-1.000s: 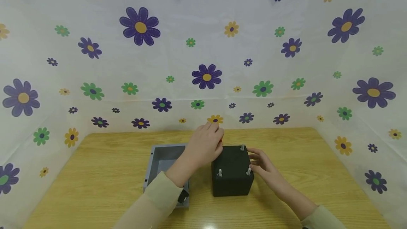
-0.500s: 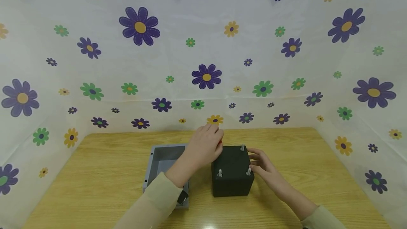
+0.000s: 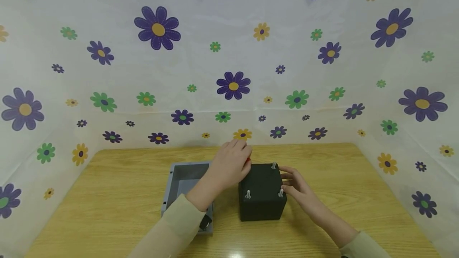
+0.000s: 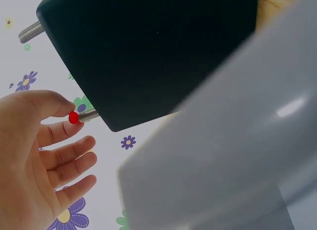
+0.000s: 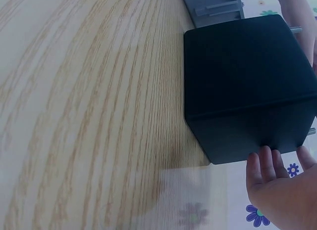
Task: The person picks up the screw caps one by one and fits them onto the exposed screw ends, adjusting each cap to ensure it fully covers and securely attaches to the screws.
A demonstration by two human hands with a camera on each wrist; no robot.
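The black block [image 3: 263,188] sits on the wooden table [image 3: 337,178], with the gray tray [image 3: 184,186] to the left of it. Nearest are two pale sleeves. The left sleeve [image 3: 179,226] reaches over the gray tray, and the right sleeve [image 3: 363,246] peeks in at the bottom. Next comes the flat front of the black block. On top, two silver bolts stand up at the near corners: the near left bolt [image 3: 248,194] and the near right bolt [image 3: 281,193]. The right hand [image 3: 301,190] is at the block's right side. Its fingers are loose, and their tips touch that side. Its thumb is close to the near right bolt. The gray tray has tall walls and a flat floor, and part of it hides under the left sleeve. Farther back, the far right bolt [image 3: 274,166] stands up too. The left hand [image 3: 231,162] is at the far left corner. Its thumb and pointing finger pinch a small red piece [image 4: 73,117] at the tip of the far left bolt [image 4: 88,115]. The other three fingers are a little apart. I cannot tell if the red piece is on that bolt or just against it. At the back hangs a white cloth [image 3: 193,67] with purple, yellow and green flowers [image 3: 233,86].
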